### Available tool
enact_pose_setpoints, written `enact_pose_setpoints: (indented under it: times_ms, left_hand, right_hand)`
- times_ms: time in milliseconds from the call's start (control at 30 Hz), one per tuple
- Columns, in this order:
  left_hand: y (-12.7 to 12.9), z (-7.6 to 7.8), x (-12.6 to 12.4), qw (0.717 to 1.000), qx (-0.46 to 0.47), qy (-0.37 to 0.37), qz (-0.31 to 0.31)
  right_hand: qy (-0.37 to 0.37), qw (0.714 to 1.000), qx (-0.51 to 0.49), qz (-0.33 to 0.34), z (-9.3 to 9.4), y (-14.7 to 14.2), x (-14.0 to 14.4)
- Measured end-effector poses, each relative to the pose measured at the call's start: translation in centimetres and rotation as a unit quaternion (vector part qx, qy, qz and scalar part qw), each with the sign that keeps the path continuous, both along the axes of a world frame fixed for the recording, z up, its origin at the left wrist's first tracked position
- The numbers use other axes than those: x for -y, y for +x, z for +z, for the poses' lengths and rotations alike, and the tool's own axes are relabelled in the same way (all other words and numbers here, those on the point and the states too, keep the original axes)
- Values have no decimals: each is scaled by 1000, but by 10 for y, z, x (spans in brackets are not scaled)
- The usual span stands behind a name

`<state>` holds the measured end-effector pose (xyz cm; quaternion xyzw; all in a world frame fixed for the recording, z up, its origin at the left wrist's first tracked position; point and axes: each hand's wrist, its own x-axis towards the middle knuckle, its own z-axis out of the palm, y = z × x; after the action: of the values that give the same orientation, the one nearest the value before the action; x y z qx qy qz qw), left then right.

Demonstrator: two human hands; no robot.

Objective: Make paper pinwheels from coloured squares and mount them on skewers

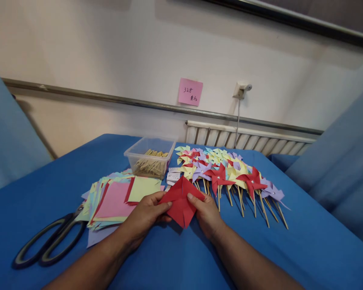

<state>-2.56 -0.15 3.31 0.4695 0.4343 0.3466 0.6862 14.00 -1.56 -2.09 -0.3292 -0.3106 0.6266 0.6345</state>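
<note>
A square of red paper (181,209) is held up in front of me, turned corner-up, with slits running in from its top and bottom corners. My left hand (149,213) pinches its left side, thumb on top and fingers underneath. On the right side, my right hand (207,211) grips it the same way, its thumb pressing the face near the upper right edge. Left of my hands lies a stack of coloured paper sheets (114,199), with a small yellow-green sheet (144,189) on top. Black-handled scissors (59,233) lie beside the stack, blades partly hidden under the paper.
A clear plastic box (151,171) with thin wooden sticks stands behind the paper. Small white boxes (173,176) sit next to it. Several finished pinwheels (219,177) on sticks lie at the right on the blue tablecloth (181,262). Behind is a wall with a radiator (245,139).
</note>
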Motion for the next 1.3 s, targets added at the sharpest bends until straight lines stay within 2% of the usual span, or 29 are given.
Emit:
enact_pose_setpoints:
  times_ms: [467,567,667,867,967,1167,1300]
  left_hand:
    - [0,0,2,995,-48,19,-83]
    - [-4,3,2,993,-24,11,-118]
    - [-5,4,2,992,8,5,-123]
    - [-1,-2,4,995,-29,-22,-95]
    - [1,-6,3,998,-38,-18,-41]
    - [2,-5,-1,992,76,-11,97]
    - [4,-10,-1,987,121,8,108]
  right_hand:
    - [-11,1000,-3,19,-5,2,-3]
    - [-11,999,8,29,-4,2,-2]
    - [-10,999,28,36,-4,1,1]
    - [-7,995,87,51,-5,-3,4]
    - [-1,993,99,60,-6,-4,4]
    - [21,987,131,86,-7,-4,4]
    - [9,989,131,64,-8,-9,4]
